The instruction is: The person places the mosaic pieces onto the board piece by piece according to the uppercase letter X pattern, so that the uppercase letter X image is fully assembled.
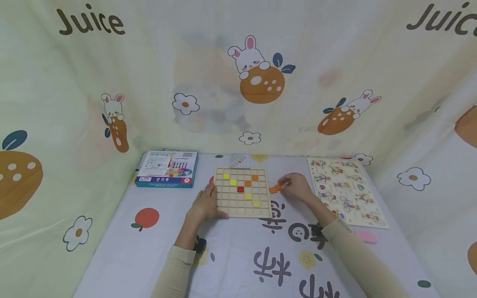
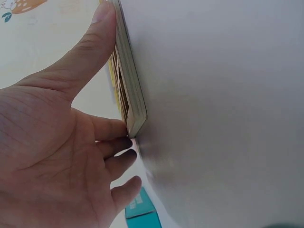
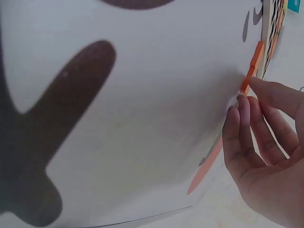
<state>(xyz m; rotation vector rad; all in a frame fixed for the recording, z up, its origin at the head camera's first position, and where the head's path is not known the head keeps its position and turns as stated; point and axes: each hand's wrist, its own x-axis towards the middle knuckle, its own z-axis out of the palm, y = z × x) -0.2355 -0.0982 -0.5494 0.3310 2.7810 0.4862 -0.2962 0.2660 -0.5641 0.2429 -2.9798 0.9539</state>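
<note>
A wooden grid board (image 1: 244, 203) lies on the table, holding several yellow square tiles (image 1: 248, 196), a red tile (image 1: 240, 189) and two orange tiles (image 1: 255, 177) in its cells. My left hand (image 1: 205, 205) rests at its near left corner, thumb along the front edge and fingers against the left side. The left wrist view shows that thumb (image 2: 80, 57) stretched along the board's edge (image 2: 130, 80). Just right of the board, my right hand (image 1: 297, 187) pinches a loose orange tile (image 1: 275, 189) by thumb and fingertips; a second orange tile seems to adjoin it.
Behind the board lies a small card (image 1: 239, 160) with a coloured grid pattern. A blue and white box (image 1: 167, 169) sits at the back left. To the right are a picture board (image 1: 348, 192) with figures and a pink block (image 1: 365, 236). A printed curtain surrounds the table.
</note>
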